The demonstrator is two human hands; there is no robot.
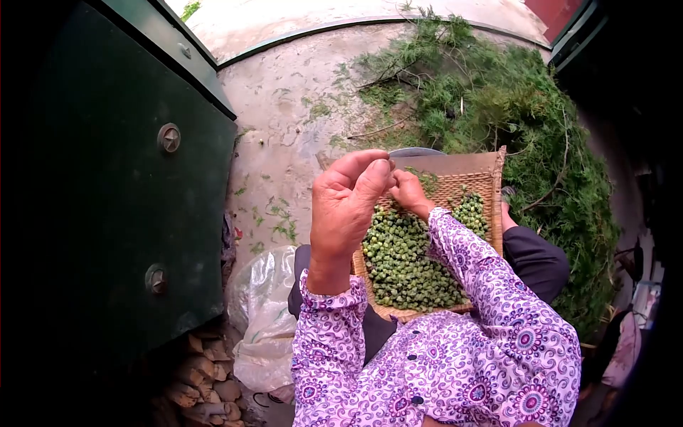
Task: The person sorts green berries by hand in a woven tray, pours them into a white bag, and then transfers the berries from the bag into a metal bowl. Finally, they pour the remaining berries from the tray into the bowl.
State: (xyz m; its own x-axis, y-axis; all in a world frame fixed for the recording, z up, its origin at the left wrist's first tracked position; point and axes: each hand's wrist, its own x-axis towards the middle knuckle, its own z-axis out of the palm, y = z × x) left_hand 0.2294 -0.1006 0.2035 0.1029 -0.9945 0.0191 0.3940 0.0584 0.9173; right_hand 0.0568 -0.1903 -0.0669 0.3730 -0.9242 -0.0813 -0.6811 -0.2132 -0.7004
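Note:
My left hand [348,206] is raised above the near left part of a woven tray-like basket [466,186]. Its thumb and forefinger are pinched together, and whatever is between the tips is too small to make out. Just beyond it, over the basket, my right hand [410,192] has its fingers curled in, partly hidden behind my left thumb. What they hold, if anything, does not show. Many small round green cones [405,263] fill the near part of the basket, which rests on my lap. A few green leafy bits [425,179] lie near its far side.
A large heap of cut evergreen branches [526,135] covers the floor ahead and right. To the left stands a dark green metal door [107,199]. A clear plastic bag [263,313] and stacked split wood [203,377] lie at lower left. Leaf scraps dot the concrete floor [284,107].

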